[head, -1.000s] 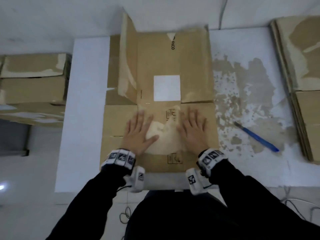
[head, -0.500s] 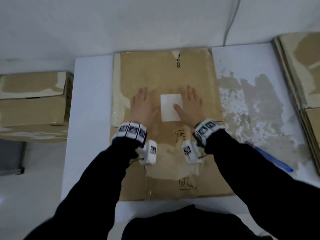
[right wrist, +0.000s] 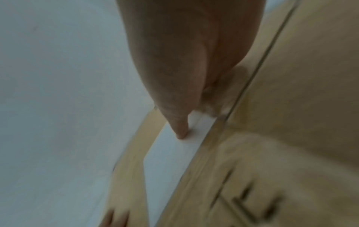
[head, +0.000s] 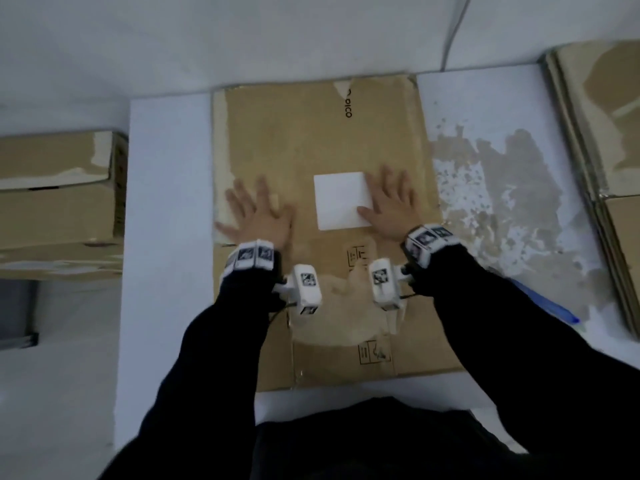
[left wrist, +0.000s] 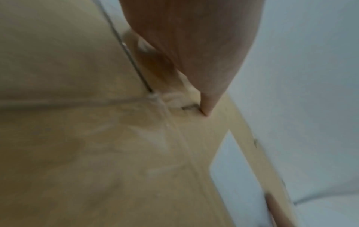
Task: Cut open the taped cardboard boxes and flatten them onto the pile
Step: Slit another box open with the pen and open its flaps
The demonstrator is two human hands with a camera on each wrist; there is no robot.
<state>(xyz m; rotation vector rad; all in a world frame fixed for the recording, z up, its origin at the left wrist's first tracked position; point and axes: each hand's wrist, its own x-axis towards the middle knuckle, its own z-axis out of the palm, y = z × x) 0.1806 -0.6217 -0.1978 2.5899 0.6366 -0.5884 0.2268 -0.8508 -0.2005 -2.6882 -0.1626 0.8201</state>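
Note:
A brown cardboard box (head: 311, 140) lies flattened on the white table (head: 166, 237), with a white label (head: 341, 200) near its middle. My left hand (head: 258, 214) presses flat on the cardboard left of the label, fingers spread. My right hand (head: 389, 202) presses flat at the label's right edge, thumb on the label. In the left wrist view the palm (left wrist: 194, 46) lies against the cardboard (left wrist: 77, 138). The right wrist view shows the thumb (right wrist: 180, 130) touching the label (right wrist: 170, 153). Neither hand holds anything.
A blue cutter (head: 543, 303) lies on the table right of my right forearm, partly hidden by the sleeve. A pile of flattened boxes (head: 606, 133) sits at the far right. Taped boxes (head: 59, 199) are stacked left of the table. A worn patch (head: 502, 202) marks the tabletop.
The raised flap at the box's far left has gone down flat. Both hands moved from the near panel to the far panel, then spread apart to either side of the label.

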